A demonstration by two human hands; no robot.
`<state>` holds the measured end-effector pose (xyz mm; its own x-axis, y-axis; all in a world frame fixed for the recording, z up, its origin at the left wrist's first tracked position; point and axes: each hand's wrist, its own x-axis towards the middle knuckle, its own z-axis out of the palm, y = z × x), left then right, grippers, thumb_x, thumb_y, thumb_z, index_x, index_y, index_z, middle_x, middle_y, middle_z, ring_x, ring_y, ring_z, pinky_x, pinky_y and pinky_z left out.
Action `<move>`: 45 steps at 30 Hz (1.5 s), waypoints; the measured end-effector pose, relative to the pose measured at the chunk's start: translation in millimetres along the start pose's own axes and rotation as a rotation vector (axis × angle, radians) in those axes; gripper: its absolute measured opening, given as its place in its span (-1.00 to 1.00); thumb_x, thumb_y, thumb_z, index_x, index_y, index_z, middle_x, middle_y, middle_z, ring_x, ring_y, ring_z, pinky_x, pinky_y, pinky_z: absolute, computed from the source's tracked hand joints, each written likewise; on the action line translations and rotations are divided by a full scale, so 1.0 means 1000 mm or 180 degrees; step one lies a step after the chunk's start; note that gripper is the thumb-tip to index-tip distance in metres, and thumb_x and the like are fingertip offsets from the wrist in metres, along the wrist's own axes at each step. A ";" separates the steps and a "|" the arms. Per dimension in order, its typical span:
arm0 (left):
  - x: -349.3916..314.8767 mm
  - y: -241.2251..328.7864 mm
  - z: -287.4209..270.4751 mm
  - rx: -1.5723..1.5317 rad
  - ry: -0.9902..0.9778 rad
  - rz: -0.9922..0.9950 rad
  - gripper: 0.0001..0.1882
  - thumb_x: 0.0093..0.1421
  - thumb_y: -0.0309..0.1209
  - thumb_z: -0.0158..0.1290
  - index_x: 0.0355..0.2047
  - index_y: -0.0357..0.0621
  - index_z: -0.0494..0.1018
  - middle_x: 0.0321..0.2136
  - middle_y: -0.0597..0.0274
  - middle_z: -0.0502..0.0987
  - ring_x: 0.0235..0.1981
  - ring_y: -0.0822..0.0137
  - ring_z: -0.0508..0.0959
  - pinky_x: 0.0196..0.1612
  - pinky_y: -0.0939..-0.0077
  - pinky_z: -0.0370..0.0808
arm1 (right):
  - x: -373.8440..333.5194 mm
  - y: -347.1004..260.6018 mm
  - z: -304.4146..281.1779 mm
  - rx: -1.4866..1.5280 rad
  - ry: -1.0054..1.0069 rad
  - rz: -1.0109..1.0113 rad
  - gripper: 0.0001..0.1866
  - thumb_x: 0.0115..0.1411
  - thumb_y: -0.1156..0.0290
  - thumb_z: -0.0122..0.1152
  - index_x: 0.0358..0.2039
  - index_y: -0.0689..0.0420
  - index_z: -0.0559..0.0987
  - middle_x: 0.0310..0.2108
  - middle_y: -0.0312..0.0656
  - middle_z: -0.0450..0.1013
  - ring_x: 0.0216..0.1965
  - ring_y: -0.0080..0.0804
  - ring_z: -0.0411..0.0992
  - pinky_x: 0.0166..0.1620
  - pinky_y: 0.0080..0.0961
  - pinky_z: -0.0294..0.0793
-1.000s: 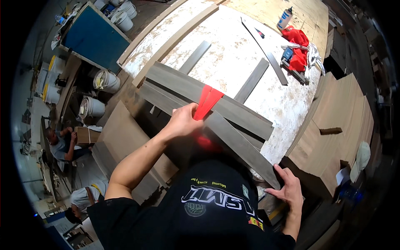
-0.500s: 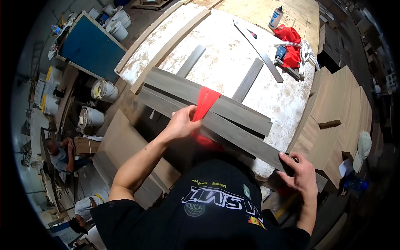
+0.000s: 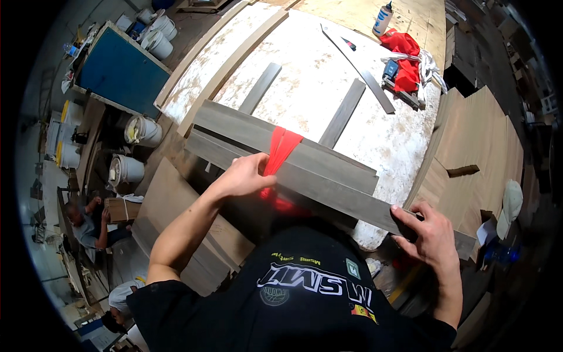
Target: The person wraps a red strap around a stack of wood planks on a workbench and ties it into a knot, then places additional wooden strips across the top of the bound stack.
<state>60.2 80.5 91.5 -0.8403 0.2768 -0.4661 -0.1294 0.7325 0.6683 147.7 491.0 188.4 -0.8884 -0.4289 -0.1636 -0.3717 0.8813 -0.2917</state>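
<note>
Two long grey wood-grain boards lie side by side across the near edge of a white, stained work table (image 3: 311,64): a far board (image 3: 334,159) and a near board (image 3: 331,189). A red cloth strip (image 3: 284,145) passes over the far board and down across the near one. My left hand (image 3: 243,175) pinches the strip's lower part at the near board's edge. At the right end, my right hand (image 3: 433,232) grips the near board, thumb and fingers on opposite faces. More red cloth hangs below the boards, partly in shadow.
Two grey slats (image 3: 260,88) (image 3: 343,111) jut out beyond the boards. Farther off lie a thin metal strip (image 3: 362,73), a glue bottle (image 3: 382,19) and a red cloth bundle (image 3: 404,54). Stacked wood panels (image 3: 469,141) stand right. Two people (image 3: 85,226) are at lower left.
The near board has moved against the far board, and the gap between them has narrowed, closing toward the right end. Both hands keep their holds. The whole view has shifted slightly.
</note>
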 end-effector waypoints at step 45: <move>0.013 0.015 -0.031 -0.0233 -0.0865 -0.1047 -0.74 0.27 -0.34 0.23 -0.17 -0.24 0.48 -0.39 0.25 0.60 -0.39 0.41 0.57 -0.32 0.49 0.53 | -0.019 0.012 0.123 0.0867 0.0648 0.0096 -0.35 -0.11 0.23 0.50 0.10 -0.29 0.59 -0.22 -0.22 0.45 -0.35 -0.23 0.45 -0.28 -0.32 0.42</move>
<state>30.9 75.7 113.9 -0.5802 0.1969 -0.7903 -0.4122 0.7659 0.4935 193.2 485.6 72.5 -0.9437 -0.3308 0.0073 -0.2832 0.7959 -0.5352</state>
